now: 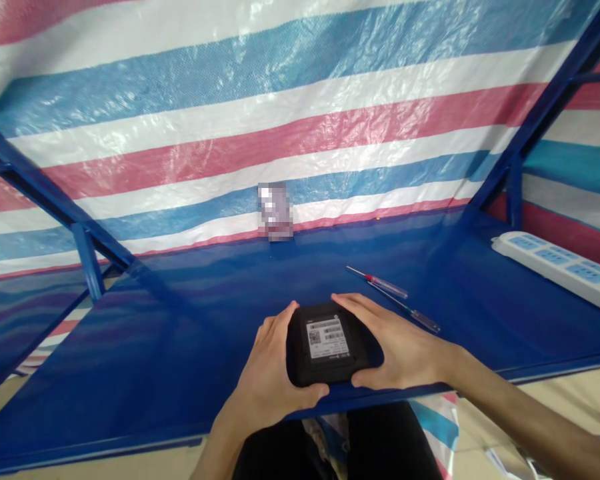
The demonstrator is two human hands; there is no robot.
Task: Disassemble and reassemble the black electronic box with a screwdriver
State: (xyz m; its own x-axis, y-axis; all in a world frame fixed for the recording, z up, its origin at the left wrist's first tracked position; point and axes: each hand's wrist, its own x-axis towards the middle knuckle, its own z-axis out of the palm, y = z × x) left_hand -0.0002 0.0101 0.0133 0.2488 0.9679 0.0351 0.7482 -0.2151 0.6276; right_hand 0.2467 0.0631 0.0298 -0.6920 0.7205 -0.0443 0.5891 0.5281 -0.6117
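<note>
A black, rounded-square electronic box (pixel 305 370) with a white printed label (pixel 327 339) facing up is between my hands near the table's front edge. My left hand (pixel 267 370) grips its left side, thumb along the near edge and fingers at the far corner. On the opposite side, my right hand (pixel 397 343) is closed around the box in the same way. Beyond my right hand lie two screwdrivers, a red-tipped one with a clear handle (pixel 390 287) and another with a clear handle (pixel 424 321). Whether the box touches the tabletop is hard to tell.
The blue table (pixel 180 347) has a metal frame on both sides. A white power strip (pixel 560 263) lies at the right. Striped plastic sheeting (pixel 280 87) hangs behind, with a small pixelated object (pixel 279 213) standing at its foot.
</note>
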